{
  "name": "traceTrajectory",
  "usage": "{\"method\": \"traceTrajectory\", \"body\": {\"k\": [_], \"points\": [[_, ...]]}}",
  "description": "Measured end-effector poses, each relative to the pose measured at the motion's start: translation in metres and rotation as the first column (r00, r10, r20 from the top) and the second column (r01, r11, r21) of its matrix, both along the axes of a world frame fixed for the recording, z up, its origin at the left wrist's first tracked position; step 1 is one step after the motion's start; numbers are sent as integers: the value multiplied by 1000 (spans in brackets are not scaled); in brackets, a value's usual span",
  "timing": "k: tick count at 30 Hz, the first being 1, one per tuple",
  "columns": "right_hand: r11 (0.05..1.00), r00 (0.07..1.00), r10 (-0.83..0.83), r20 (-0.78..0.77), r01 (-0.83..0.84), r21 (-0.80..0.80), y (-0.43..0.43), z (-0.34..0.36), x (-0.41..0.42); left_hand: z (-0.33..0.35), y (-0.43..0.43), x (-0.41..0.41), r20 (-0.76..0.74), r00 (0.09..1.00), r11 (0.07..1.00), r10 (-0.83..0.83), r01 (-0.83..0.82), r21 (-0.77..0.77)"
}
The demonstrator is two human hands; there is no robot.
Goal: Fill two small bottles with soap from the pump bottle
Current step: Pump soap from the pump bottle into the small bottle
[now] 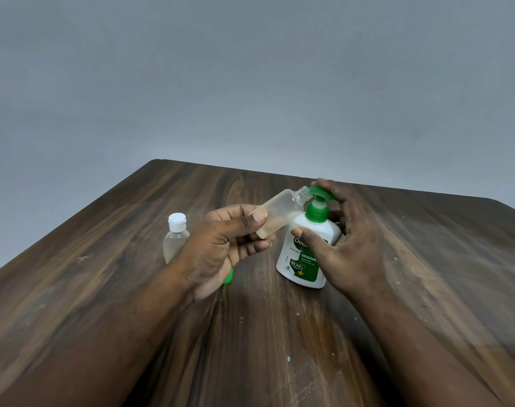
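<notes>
A white pump bottle (304,259) with a green pump head and green label stands mid-table. My right hand (347,242) wraps it, thumb on the label and fingers over the pump head. My left hand (221,245) holds a small clear uncapped bottle (279,211) tilted, its open neck right at the pump spout; a little pale liquid sits in its lower end. A second small clear bottle (175,237) with a white cap stands upright left of my left hand. A green cap (228,278) peeks out below my left hand.
The dark wooden table (250,333) has its far edge just behind the bottles and a corner at the back left. A plain grey wall fills the background.
</notes>
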State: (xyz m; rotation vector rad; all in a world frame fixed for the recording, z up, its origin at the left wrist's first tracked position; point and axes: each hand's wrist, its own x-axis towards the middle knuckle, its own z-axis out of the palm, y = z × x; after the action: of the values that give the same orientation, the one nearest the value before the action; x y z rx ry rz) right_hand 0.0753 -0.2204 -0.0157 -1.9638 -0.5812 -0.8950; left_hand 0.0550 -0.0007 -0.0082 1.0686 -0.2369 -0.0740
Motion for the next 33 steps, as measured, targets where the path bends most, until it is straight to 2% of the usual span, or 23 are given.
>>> {"method": "traceTrajectory", "body": {"k": [11, 23, 33], "points": [[967, 989, -115, 94, 133, -216, -6, 5, 0, 2, -1, -1, 51, 997, 998, 55, -56, 18], [984, 984, -118, 135, 133, -115, 1, -2, 2, 4, 1, -2, 14, 999, 999, 28, -29, 33], [975, 987, -120, 107, 138, -173, 2, 3, 3, 2, 2, 1, -5, 997, 997, 73, -72, 30]]}}
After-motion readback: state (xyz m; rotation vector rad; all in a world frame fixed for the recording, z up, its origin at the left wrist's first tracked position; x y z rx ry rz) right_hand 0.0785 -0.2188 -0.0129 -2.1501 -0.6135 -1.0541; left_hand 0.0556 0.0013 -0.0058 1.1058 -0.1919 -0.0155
